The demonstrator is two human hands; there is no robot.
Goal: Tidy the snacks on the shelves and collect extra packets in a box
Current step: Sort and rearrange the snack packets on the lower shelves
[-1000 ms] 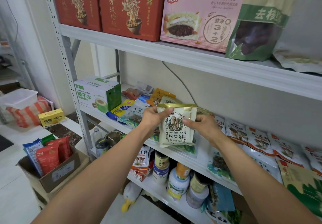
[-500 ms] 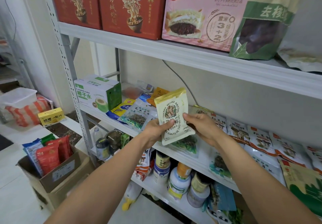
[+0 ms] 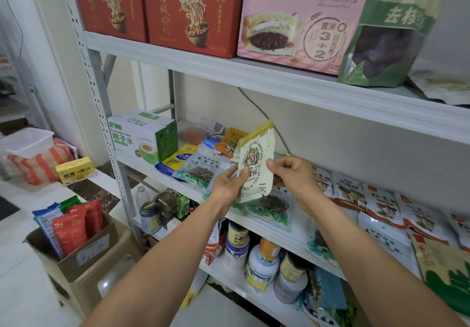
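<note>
The cream-and-gold foil seasoning packet (image 3: 254,158) hangs in the air just before the white metal middle shelf (image 3: 300,237), its long axis near upright and its top leaning right. The left hand (image 3: 230,186) pinches its lower left edge, thumb on the print, and the right hand (image 3: 292,176) pinches the right edge with curled fingers. The open brown cardboard box (image 3: 84,258) stands low to the left, well apart, so the left arm is probably the nearer one. Both forearms reach forward.

You are holding the packet (image 3: 255,160) above the middle shelf (image 3: 145,166), left hand (image 3: 229,186) and right hand (image 3: 292,174) pinching its two sides. A carton (image 3: 137,138) is standing at that shelf's left end; the box (image 3: 86,258) is sitting on the floor, left of the shelf.
</note>
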